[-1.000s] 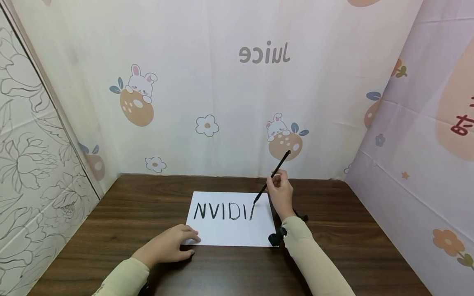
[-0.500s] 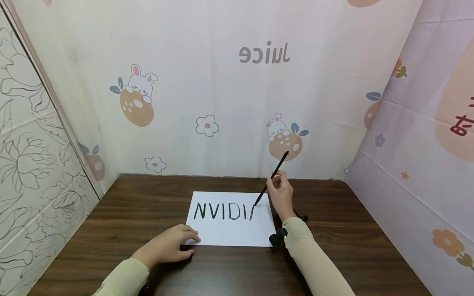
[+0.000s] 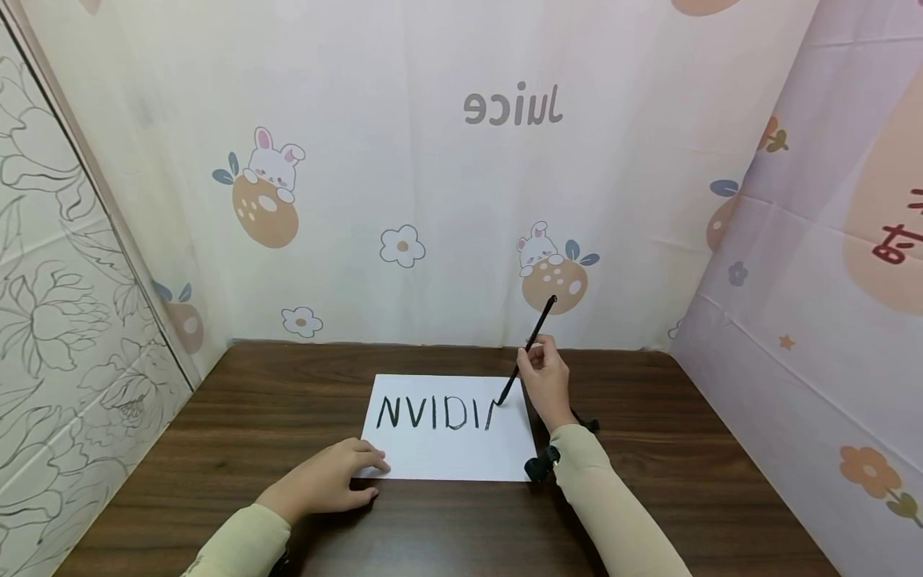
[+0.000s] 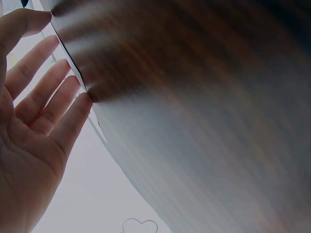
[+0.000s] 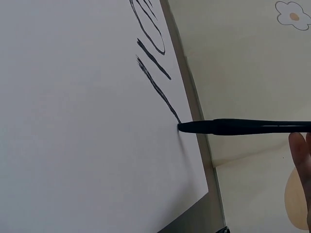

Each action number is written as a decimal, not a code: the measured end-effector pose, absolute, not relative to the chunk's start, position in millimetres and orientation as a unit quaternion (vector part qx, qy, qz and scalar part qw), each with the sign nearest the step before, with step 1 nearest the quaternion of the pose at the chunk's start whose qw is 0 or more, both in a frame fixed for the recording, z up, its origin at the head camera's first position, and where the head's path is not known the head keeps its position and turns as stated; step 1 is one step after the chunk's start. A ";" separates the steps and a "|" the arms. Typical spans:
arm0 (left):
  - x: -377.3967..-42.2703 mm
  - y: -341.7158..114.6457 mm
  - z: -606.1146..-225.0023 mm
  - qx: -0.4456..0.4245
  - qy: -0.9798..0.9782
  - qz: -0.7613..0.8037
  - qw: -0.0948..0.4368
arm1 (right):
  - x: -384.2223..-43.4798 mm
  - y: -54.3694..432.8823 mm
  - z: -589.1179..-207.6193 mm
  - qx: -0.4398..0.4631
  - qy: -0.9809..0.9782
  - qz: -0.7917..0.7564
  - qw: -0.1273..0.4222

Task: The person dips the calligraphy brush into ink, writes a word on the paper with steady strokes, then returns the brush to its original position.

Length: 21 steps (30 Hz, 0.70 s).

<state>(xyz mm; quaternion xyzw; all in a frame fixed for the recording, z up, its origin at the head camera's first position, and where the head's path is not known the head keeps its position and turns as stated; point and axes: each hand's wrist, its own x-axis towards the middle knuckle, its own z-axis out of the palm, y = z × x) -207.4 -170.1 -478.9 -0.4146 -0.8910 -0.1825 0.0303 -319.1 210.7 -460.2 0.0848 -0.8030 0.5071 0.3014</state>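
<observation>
A white sheet of paper (image 3: 447, 458) lies on the table, with the black letters NVIDI (image 3: 427, 413) and a slanted stroke after them across its upper half. My right hand (image 3: 546, 381) pinches a slim black calligraphy brush (image 3: 535, 334), tilted with its top end away from me. In the right wrist view the dark tip of the brush (image 5: 233, 126) meets the paper at the upper end of the slanted stroke. At the sheet's lower left corner rests my left hand (image 3: 332, 477), fingers extended over the edge and thumb apart on the wood.
The dark brown wooden table (image 3: 259, 417) reaches back to a pale curtain (image 3: 461, 176) printed with rabbits, fruit and flowers. More printed cloth hangs at the right, and a flower-patterned panel (image 3: 58, 304) stands at the left. A black wrist device (image 3: 542, 464) overlaps the paper's lower right corner.
The brush tip has moved slightly down and right from the top of the slanted stroke, and a short new mark shows there. The left hand stays in place.
</observation>
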 end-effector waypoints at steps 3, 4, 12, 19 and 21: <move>-207.0 -170.1 -479.4 -0.412 -0.893 -0.181 0.027 | -319.0 211.0 -460.3 0.085 -0.804 0.506 0.300; -206.7 -170.1 -479.2 -0.411 -0.893 -0.181 0.027 | -318.9 211.1 -460.3 0.085 -0.804 0.506 0.299; -206.2 -169.4 -477.9 -0.409 -0.895 -0.178 0.026 | -317.4 211.6 -459.5 0.087 -0.807 0.505 0.292; -207.0 -169.2 -477.8 -0.410 -0.894 -0.177 0.028 | -317.8 212.7 -459.8 0.098 -0.809 0.500 0.293; -207.3 -169.1 -477.9 -0.411 -0.894 -0.176 0.031 | -317.7 213.1 -459.8 0.101 -0.809 0.499 0.293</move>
